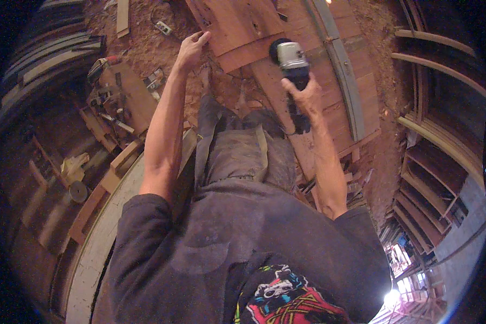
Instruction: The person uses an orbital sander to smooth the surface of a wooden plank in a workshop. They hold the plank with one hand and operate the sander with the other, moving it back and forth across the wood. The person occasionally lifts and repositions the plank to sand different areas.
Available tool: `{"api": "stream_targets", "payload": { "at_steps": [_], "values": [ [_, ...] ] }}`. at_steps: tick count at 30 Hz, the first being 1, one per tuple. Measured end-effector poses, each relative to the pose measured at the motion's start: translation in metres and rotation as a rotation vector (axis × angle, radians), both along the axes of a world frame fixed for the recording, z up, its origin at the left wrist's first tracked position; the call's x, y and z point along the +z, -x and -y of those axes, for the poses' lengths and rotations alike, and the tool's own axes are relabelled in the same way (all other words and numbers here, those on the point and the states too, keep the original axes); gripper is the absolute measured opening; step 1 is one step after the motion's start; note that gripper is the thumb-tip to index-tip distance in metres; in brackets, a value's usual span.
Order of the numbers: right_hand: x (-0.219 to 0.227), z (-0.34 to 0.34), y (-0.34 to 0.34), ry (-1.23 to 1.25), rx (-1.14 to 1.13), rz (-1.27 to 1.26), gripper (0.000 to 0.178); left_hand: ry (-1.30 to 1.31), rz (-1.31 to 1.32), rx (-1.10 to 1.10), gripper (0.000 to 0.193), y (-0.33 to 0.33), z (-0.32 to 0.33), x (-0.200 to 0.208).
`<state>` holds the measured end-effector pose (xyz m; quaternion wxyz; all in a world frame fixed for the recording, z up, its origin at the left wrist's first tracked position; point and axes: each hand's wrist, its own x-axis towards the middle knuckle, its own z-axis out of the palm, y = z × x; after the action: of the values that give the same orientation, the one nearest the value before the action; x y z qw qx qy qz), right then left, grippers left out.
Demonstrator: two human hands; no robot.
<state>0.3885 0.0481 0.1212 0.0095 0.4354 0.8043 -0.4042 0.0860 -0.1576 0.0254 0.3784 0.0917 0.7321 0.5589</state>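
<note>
In my right hand is an angle grinder with a silver head and a dark body. My fingers wrap around its body, and its dark round disc faces the reddish wooden board. My left hand is closed at the left edge of that wooden board, its fingertips meeting the edge; the undersides of the fingers are hidden. The board lies ahead of me over wider planks. Between the hands, the board's near end shows a straight cut edge.
A long grey bar lies across the planks on the right. A power strip rests on the dirt floor at the far left. Tools and offcuts cover a small wooden stand. Timber is stacked along both sides, including long boards on the right.
</note>
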Motion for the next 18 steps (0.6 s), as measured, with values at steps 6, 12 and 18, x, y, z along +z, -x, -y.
{"api": "stream_targets", "payload": {
  "at_steps": [6,12,18],
  "values": [
    [0.001,0.083,0.021,0.126,0.282,-0.057,0.084,0.076,0.162,0.143,0.055,-0.016,0.033,-0.021],
    [0.012,0.093,0.024,0.201,0.128,-0.076,0.08,0.36,-0.044,0.012,0.048,-0.081,0.155,-0.089],
    [0.004,0.023,-0.009,0.07,-0.048,-0.1,0.07,0.722,0.139,-0.071,0.055,-0.18,0.344,-0.184]
  ]
}}
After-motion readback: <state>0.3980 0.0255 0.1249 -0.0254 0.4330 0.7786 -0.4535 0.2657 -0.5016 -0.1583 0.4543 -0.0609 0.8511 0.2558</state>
